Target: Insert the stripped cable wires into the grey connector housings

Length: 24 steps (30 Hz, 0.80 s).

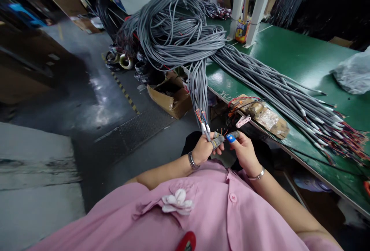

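Note:
My left hand [204, 147] is closed round the end of a grey cable [208, 137], with grey coverings on its fingertips. Thin coloured wires [222, 131] fan out from the cable end between my two hands. My right hand [245, 150], with blue tape [230, 138] round its thumb, pinches at these wires; what exactly lies between its fingertips is too small to make out. Just beyond my left hand hangs a bunch of grey cables [198, 85], their ends showing white sleeves and bare coloured wires.
A large coil of grey cables [176, 31] lies on the green table [289, 50]. More cables [277, 89] stretch to the right. A taped block [267, 118] and a pink clip [243, 121] sit near the edge. An open cardboard box [173, 98] stands on the floor.

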Available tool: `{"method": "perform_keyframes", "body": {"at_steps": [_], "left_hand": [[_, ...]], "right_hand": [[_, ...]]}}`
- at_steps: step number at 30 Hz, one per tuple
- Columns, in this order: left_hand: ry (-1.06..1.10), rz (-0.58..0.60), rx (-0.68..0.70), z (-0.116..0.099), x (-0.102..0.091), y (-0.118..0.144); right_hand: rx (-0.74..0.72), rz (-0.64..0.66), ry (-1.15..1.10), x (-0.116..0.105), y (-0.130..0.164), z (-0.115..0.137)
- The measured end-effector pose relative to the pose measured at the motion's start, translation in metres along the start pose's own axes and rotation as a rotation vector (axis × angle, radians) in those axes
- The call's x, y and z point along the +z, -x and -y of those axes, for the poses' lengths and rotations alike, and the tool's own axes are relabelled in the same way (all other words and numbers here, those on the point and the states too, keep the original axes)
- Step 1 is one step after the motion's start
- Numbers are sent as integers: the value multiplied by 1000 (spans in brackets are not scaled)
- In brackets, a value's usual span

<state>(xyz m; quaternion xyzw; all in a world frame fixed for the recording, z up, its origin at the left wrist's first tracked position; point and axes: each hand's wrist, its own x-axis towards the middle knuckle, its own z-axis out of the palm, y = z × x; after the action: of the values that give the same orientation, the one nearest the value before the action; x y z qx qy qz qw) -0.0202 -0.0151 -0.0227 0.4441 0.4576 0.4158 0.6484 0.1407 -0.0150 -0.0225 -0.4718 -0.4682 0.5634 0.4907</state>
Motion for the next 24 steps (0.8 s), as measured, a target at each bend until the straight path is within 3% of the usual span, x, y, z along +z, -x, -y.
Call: {"method": "perform_keyframes", "body": {"at_steps": [9,16,20,24], "left_hand": [[27,-53,-15,-7,2,-4],[29,-31,-51,-16,-3,-9],[81,13,-67,-25,-6,-12],[122,139,-102,-33,-3,-16]], "right_hand": [[-17,3,15,-5,-4,0],[37,139,62,-30,-5,6],[91,64,-8,-47,-8,0],[143,-47,-168,-56,-16,-3]]}}
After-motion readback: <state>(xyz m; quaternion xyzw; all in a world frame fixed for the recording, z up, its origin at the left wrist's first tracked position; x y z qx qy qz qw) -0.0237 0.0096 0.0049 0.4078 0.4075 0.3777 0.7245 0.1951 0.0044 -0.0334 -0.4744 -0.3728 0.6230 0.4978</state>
